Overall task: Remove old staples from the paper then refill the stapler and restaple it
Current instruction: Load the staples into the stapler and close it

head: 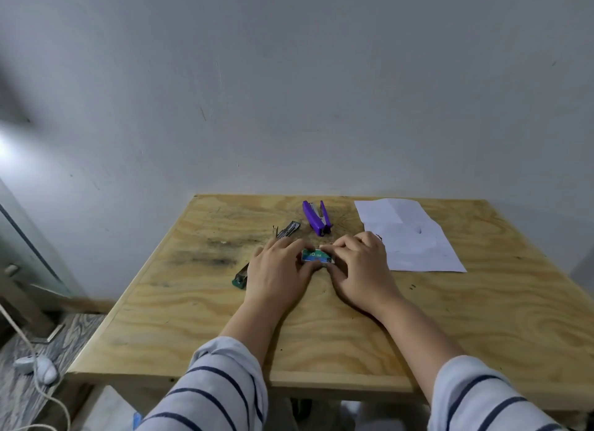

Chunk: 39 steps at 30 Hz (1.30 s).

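Observation:
A small green and white staple box (316,256) lies mid-table, pinched from both sides. My left hand (279,270) grips its left end and my right hand (361,268) grips its right end with fingertips on top. Just beyond the hands lies a purple stapler (315,217), swung open in a V. White sheets of paper (408,234) are spread to the right of my right hand, unfolded with creases. A strip of metal staples (287,229) rests left of the stapler.
A second small green box with a metal part (240,278) sits by my left wrist. The plywood table (321,334) stands against a white wall. On the floor at left are a white cable and adapter (41,368).

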Motion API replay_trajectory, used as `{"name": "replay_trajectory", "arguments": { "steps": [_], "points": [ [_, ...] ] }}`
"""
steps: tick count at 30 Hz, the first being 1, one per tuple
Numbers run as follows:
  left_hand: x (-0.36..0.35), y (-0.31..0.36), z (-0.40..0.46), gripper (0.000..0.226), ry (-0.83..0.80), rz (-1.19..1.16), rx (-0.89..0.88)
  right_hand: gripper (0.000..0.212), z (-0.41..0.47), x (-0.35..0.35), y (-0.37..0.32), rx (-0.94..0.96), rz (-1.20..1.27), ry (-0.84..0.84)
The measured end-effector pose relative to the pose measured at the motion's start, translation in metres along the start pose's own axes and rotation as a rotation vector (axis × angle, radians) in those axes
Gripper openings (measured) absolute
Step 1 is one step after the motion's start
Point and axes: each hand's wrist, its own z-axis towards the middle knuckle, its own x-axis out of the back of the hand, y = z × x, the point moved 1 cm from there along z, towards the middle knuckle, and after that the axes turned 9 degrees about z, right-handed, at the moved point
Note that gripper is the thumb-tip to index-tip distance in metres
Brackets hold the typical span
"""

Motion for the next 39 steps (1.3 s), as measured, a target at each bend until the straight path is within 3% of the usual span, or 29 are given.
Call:
{"name": "replay_trajectory", "arguments": {
  "steps": [10,20,31,39],
  "points": [
    [-0.001,-0.002,0.001,0.034,-0.024,0.033,0.044,0.037,-0.002,0.002,0.007,-0.085,0.04,0.057],
    [0.001,0.0,0.001,0.036,-0.037,-0.01,0.05,0.012,-0.001,0.003,0.009,-0.15,0.05,0.188],
    [-0.003,-0.003,0.0,0.038,-0.038,-0.093,0.022,0.012,-0.003,0.005,0.001,0.047,0.057,0.153],
    [-0.002,-0.001,-0.002,0.036,-0.007,-0.093,0.029,0.009,-0.005,0.006,-0.002,0.009,0.009,0.143]
  ]
}}
